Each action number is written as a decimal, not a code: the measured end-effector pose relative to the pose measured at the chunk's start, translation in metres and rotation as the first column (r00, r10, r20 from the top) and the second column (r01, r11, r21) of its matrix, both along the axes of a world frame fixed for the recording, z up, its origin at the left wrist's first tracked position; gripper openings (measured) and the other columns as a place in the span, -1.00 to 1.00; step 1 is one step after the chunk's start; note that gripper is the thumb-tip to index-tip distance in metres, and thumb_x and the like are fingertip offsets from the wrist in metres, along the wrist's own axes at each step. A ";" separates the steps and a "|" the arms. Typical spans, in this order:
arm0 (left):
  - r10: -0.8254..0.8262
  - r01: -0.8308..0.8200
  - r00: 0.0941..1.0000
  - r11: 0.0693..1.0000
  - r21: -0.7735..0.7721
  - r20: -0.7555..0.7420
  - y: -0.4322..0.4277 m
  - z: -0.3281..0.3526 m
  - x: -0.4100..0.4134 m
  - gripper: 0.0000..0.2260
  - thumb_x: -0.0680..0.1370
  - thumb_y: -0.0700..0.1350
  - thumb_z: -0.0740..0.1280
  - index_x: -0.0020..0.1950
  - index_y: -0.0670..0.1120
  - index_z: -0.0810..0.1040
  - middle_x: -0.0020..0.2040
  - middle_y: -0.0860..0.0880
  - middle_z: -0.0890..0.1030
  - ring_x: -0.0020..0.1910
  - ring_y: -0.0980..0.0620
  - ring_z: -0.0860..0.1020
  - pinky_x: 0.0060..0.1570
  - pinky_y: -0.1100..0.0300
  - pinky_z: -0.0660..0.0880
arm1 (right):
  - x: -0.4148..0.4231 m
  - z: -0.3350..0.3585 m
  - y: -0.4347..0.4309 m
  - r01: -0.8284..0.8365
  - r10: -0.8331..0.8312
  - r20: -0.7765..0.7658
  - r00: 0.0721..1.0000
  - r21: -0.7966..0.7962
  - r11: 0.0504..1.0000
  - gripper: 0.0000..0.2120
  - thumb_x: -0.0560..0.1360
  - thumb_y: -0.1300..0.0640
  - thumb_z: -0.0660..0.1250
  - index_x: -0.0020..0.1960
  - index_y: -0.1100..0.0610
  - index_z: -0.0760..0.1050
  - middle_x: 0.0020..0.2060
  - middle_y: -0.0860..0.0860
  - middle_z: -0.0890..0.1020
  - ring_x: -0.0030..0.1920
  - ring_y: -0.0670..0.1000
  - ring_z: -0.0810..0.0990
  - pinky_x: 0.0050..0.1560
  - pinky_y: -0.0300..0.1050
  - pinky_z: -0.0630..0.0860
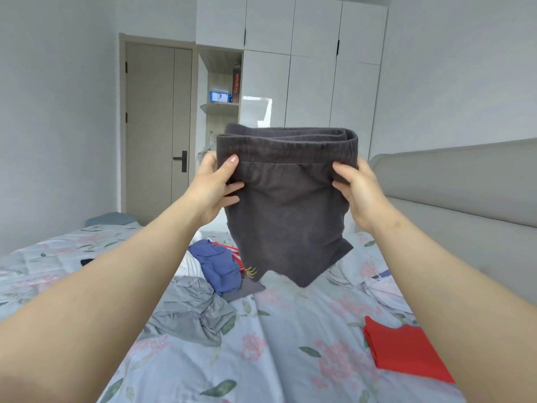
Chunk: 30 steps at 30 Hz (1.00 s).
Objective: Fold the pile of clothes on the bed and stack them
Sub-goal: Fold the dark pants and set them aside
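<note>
Dark grey shorts (287,210) with an elastic waistband hang in the air above the bed, small yellow stitching near one hem. My left hand (216,187) pinches the waistband at its left end, thumb in front. My right hand (356,190) grips the right end the same way. On the floral bedsheet (261,359) below lie unfolded clothes: a light grey garment (191,309), a blue garment (218,263) and a red-and-white striped piece (232,251). A folded red garment (406,350) lies flat at the right, partly behind my right forearm.
A padded grey headboard (465,199) runs along the bed's right side. White wardrobes (313,68), an open shelf niche and a closed door (157,126) stand at the far wall. A small dark item (88,261) lies on the bed at the left.
</note>
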<state>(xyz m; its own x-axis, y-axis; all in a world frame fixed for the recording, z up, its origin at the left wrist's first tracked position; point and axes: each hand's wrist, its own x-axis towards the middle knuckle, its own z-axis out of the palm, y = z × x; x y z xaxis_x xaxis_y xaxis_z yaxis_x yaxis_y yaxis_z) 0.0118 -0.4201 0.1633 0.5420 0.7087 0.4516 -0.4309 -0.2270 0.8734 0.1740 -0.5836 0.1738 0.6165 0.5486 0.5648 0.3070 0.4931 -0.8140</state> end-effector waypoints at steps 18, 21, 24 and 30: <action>-0.209 0.040 0.620 0.971 -0.235 -0.756 -0.041 -0.212 -0.080 -0.77 0.56 0.01 0.31 0.19 -0.01 0.47 -0.12 0.06 0.46 -0.33 0.11 0.45 -0.19 0.23 0.51 | -0.021 -0.196 -0.091 -0.186 0.084 -0.170 0.982 -0.948 0.258 -0.93 0.49 0.17 0.35 -0.03 0.08 0.52 -0.14 -0.01 0.54 -0.48 -0.08 0.38 -0.46 -0.29 0.30; -0.187 -0.001 0.595 0.972 -0.234 -0.782 -0.034 -0.237 -0.079 -0.76 0.56 0.03 0.31 0.18 -0.04 0.49 -0.15 0.03 0.49 -0.38 0.11 0.50 -0.25 0.24 0.49 | -0.016 -0.224 -0.080 -0.255 0.034 -0.253 0.967 -0.944 0.209 -0.90 0.49 0.14 0.33 0.00 0.07 0.48 -0.30 -0.05 0.50 -0.53 -0.10 0.24 -0.51 -0.29 0.20; -0.177 -0.028 0.590 0.971 -0.239 -0.788 -0.025 -0.253 -0.071 -0.77 0.57 0.04 0.30 0.12 -0.08 0.50 -0.21 0.02 0.50 -0.46 0.14 0.52 -0.35 0.27 0.46 | -0.006 -0.246 -0.065 -0.303 -0.077 -0.329 0.941 -0.921 0.244 -0.84 0.46 0.12 0.34 0.00 0.04 0.41 -0.36 -0.06 0.36 -0.57 -0.10 0.17 -0.55 -0.30 0.13; -0.102 -0.092 0.723 0.966 -0.243 -0.683 0.002 -0.247 -0.024 -0.81 0.61 -0.02 0.24 0.12 -0.11 0.42 -0.04 -0.04 0.57 -0.43 0.16 0.61 -0.40 0.28 0.54 | 0.014 -0.246 -0.015 -0.063 -0.251 -0.239 0.938 -0.830 0.554 -0.78 0.51 0.18 0.32 0.13 0.17 0.42 -0.02 0.08 0.55 -0.39 0.01 0.53 -0.38 -0.18 0.50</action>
<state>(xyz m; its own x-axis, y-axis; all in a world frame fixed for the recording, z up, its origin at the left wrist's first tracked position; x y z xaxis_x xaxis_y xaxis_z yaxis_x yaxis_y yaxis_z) -0.0120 -0.4184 -0.0834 0.6356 0.7368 -0.2308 0.3069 0.0332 0.9512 0.1881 -0.5983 -0.0721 0.7359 0.5977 -0.3182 -0.0205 -0.4501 -0.8928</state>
